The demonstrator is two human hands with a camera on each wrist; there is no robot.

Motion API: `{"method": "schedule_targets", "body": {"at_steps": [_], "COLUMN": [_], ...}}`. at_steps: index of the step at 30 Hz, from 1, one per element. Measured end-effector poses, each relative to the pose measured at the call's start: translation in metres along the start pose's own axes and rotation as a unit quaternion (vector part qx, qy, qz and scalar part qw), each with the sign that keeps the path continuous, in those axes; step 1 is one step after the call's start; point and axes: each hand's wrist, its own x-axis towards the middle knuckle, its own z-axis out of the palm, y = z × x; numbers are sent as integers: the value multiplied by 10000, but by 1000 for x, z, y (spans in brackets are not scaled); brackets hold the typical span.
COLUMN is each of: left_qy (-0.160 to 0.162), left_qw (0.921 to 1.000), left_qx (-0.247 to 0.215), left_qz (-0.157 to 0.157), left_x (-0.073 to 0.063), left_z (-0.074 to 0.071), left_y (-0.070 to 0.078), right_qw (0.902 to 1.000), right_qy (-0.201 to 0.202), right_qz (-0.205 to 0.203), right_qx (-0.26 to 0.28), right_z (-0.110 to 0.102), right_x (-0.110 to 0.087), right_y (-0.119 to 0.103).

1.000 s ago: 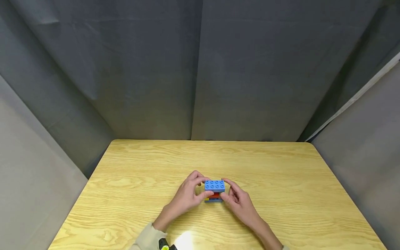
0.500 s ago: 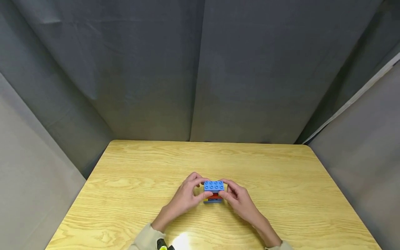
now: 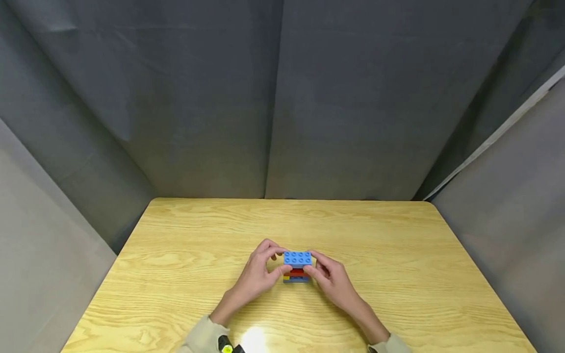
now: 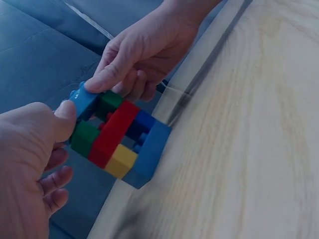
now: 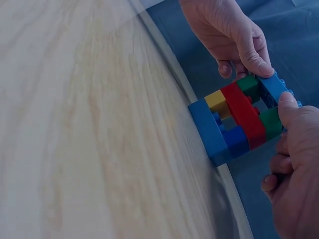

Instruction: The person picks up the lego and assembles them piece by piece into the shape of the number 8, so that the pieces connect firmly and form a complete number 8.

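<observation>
A tower of toy building bricks stands upright on the table. Its top is a blue studded brick [image 3: 297, 257], pinched at the left end by my left hand [image 3: 256, 274] and at the right end by my right hand [image 3: 334, 280], thumbs in front and index fingers behind. Below it, two green bricks [image 5: 270, 123] sit at the ends of a long red brick [image 4: 115, 133]. Under the red one come a yellow brick [image 4: 121, 162] on the left and a dark blue brick [image 5: 236, 140] on the right. A long blue brick [image 4: 149, 157] forms the base. Gaps show between the end bricks.
The wooden table [image 3: 198, 230] has its far edge well beyond the bricks. Grey curtains [image 3: 212, 98] hang behind it, with light grey panels [image 3: 39, 245] at the sides. A dark wrist strap [image 3: 227, 345] shows at the left sleeve.
My right thumb has moved slightly left and up onto the top blue brick's front face. Both hands stay at the brick's ends, and the whole head view has shifted a little.
</observation>
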Motion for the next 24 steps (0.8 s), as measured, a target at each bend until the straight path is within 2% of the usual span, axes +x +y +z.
{"method": "schedule_targets", "body": {"at_steps": [5, 9, 14, 24], "left_qy": [418, 613, 727, 878], "left_qw": [9989, 9977, 9968, 9950], "left_qx": [164, 243, 267, 237], "left_qz": [129, 174, 215, 425], "left_x": [0, -1, -2, -4], "left_z": [3, 4, 3, 7], "left_y": [-4, -7, -12, -16], "right_qw": [9999, 9998, 9995, 9995], "right_qy": [27, 20, 86, 96], "right_qz": [-121, -182, -308, -291], "right_qx": [-22, -36, -15, 88], "right_z": [4, 7, 11, 12], "right_x": [6, 10, 12, 9], "right_y": [5, 7, 8, 10]}}
